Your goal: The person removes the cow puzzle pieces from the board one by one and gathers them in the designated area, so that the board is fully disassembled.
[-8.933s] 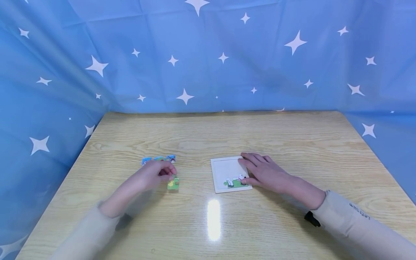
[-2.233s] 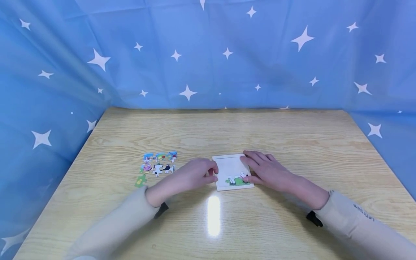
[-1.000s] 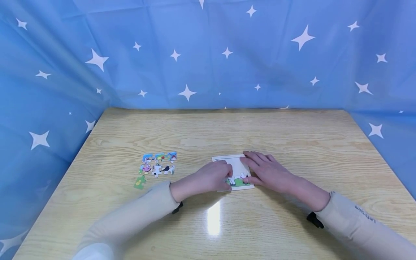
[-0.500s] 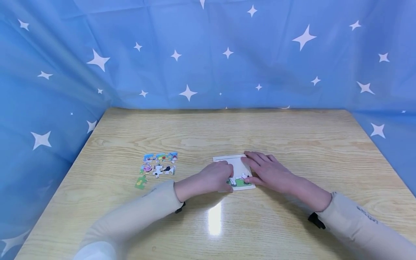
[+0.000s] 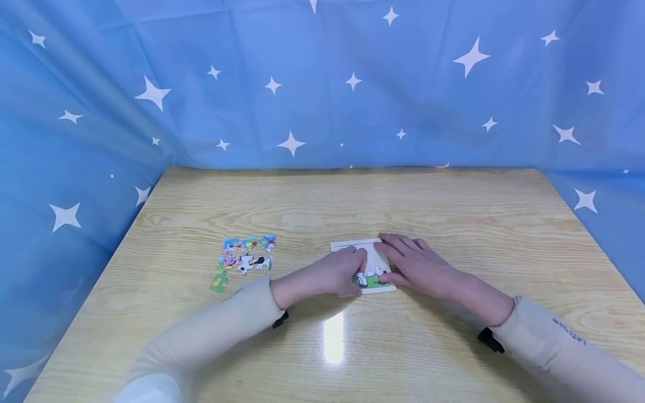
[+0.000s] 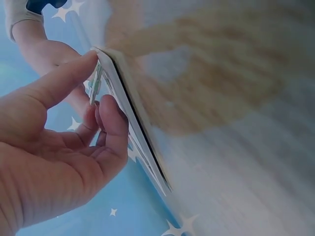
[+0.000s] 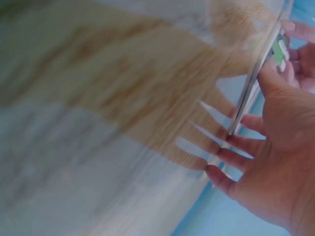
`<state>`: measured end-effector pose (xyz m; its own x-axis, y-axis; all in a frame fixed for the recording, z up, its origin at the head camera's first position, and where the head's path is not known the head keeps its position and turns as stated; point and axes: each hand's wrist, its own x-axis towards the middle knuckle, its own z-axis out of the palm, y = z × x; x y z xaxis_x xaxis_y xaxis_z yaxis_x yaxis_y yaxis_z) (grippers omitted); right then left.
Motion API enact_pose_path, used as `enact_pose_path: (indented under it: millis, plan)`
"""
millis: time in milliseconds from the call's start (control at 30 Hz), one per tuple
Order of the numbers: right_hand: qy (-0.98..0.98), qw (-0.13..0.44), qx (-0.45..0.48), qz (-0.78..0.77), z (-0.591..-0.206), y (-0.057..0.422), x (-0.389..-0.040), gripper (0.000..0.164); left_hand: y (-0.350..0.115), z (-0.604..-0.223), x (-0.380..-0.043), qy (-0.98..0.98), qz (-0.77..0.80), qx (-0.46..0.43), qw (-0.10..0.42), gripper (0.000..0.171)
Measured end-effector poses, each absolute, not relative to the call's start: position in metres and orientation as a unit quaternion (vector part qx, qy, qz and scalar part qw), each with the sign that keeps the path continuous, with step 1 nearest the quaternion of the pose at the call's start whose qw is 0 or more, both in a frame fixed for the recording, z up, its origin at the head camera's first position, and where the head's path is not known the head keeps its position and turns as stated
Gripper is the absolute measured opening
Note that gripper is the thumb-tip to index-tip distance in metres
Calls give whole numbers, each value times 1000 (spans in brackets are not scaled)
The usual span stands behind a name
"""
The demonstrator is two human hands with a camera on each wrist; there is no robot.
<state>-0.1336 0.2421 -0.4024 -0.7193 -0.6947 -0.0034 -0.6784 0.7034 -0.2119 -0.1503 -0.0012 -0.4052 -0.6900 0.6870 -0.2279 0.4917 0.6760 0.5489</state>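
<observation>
My left hand (image 5: 340, 271) is over the left front part of a white square puzzle tray (image 5: 373, 257). Its thumb and curled fingers pinch a green-and-white puzzle piece (image 6: 95, 86), which stands at an angle to the tray in the left wrist view. Another piece (image 5: 381, 280), with white animal parts on green, lies in the tray's front right corner. My right hand (image 5: 420, 268) rests along the tray's right edge, fingers spread and fairly straight, thumb (image 7: 271, 78) beside that corner piece. The left hand hides the tray's front left corner in the head view.
Several loose puzzle pieces (image 5: 245, 262) lie in rows on the wooden table (image 5: 302, 201), left of the tray. A green piece with a yellow duck (image 5: 219, 281) is nearest me. A blue curtain with white stars (image 5: 322, 84) hangs behind the table.
My left hand has come from the loose pieces at the left onto the tray. The duck piece has shifted left, below the other loose pieces. My right hand stays on the tray's edge.
</observation>
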Motion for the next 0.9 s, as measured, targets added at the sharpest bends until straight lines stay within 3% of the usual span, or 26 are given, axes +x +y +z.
enact_pose_path:
  millis: [133, 433, 900]
  plan:
    - [922, 44, -371, -99, -403, 242, -135, 68, -4, -423, -155, 884, 249, 338, 206, 30]
    - [922, 39, -374, -96, -402, 242, -134, 67, -8, -380, -137, 866, 290, 342, 223, 15]
    - [922, 26, -375, -94, -401, 241, -134, 69, -23, -378, -130, 862, 294, 358, 207, 11]
